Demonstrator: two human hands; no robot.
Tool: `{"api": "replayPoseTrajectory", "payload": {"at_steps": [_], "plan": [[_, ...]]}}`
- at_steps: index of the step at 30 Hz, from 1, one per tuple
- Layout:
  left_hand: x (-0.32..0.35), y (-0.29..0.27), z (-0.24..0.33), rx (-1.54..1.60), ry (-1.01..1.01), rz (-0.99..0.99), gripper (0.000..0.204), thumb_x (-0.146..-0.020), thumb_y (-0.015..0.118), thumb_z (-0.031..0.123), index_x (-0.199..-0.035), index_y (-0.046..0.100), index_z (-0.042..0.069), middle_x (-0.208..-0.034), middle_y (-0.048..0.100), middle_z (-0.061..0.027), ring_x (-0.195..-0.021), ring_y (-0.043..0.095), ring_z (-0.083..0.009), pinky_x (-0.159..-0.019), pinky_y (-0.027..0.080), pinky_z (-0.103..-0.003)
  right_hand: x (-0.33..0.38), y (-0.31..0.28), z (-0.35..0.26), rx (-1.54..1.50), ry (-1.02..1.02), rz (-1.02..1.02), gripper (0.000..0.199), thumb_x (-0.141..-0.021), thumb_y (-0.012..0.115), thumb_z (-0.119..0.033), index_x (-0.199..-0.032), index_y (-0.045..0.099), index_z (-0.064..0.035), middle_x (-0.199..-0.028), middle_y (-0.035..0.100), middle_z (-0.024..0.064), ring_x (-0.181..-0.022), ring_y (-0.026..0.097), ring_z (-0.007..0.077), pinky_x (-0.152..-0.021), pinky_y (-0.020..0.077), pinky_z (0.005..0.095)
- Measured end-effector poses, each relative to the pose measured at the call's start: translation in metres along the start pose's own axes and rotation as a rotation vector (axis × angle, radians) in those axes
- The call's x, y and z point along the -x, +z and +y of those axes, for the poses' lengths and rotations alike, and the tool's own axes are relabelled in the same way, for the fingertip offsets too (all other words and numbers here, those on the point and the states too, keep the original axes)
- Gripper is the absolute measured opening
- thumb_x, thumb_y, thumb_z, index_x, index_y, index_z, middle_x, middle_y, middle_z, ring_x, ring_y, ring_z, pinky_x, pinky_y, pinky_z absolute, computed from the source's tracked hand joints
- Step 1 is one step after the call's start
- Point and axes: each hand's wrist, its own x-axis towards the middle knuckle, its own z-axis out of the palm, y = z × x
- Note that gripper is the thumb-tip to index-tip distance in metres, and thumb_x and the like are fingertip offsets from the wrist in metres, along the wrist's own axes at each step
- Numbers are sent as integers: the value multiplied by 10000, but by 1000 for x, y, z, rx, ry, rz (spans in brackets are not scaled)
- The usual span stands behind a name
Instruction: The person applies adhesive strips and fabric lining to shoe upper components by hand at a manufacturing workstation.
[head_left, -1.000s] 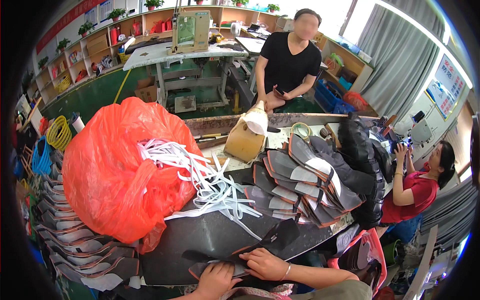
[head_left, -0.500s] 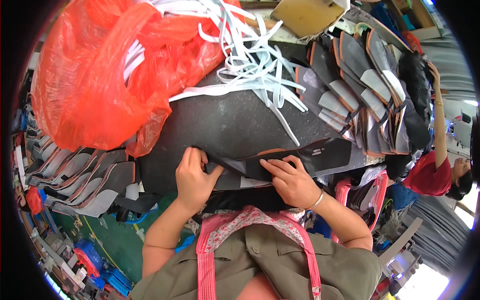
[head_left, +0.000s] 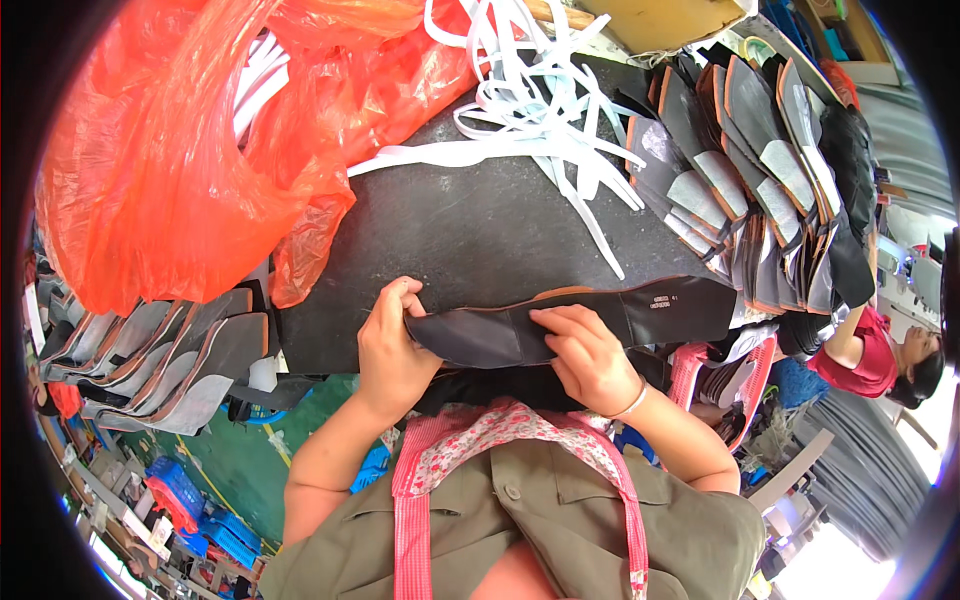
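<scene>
A long dark leather-like panel (head_left: 590, 318), shaped like a shoe-upper piece with a brown edge, is held across the near edge of the worktable. My left hand (head_left: 393, 345) pinches its left end, fingers at the far side and thumb at the near side. Over the panel's middle lie the bent fingers of my right hand (head_left: 592, 362), closed on its near edge; the right thumb is hidden. To the right the panel's far end extends past my hand, small light print on its surface.
A red plastic bag (head_left: 190, 190) with white strips inside fills the left back. Loose white strips (head_left: 540, 130) lie tangled behind the panel on the black tabletop (head_left: 440, 225). Stacks of similar pieces stand right (head_left: 740, 170) and left (head_left: 190, 360). A person (head_left: 865, 355) is at the far right.
The panel's left end has been unfolded and lifted, now showing a smooth dark face where a grey underside lay. My right hand has shifted slightly right. The person at right has lowered an arm.
</scene>
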Motion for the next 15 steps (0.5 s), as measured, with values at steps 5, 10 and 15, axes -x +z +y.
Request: {"api": "replayPoseTrajectory", "payload": {"at_steps": [5, 10, 15], "plan": [[-5, -6, -4, -122, 112, -44, 237, -650, 703, 3, -846, 572, 21, -791, 569, -118, -698, 610, -313, -628, 494, -382, -12, -6, -1, 89, -189, -296, 234, -668, 615, -131, -815, 566, 45, -1308, 545, 242, -1144, 554, 341, -997, 430, 458], [-2, -9, -7, -176, 194, -101, 262, -662, 713, 36, -890, 583, 20, -835, 586, -126, -747, 624, -334, -667, 505, -405, -14, 21, -28, 129, 18, -89, 301, -639, 698, -78, -869, 570, 70, -1198, 581, 257, -1078, 574, 385, -932, 481, 474], [-1, -9, -7, -193, 231, -116, 265, -666, 700, 36, -907, 591, 13, -858, 596, -134, -756, 627, -341, -674, 508, -406, -7, 42, -31, 212, 25, 46, 247, -690, 618, -52, -885, 547, 82, -1181, 578, 277, -1030, 590, 386, -911, 512, 459]]}}
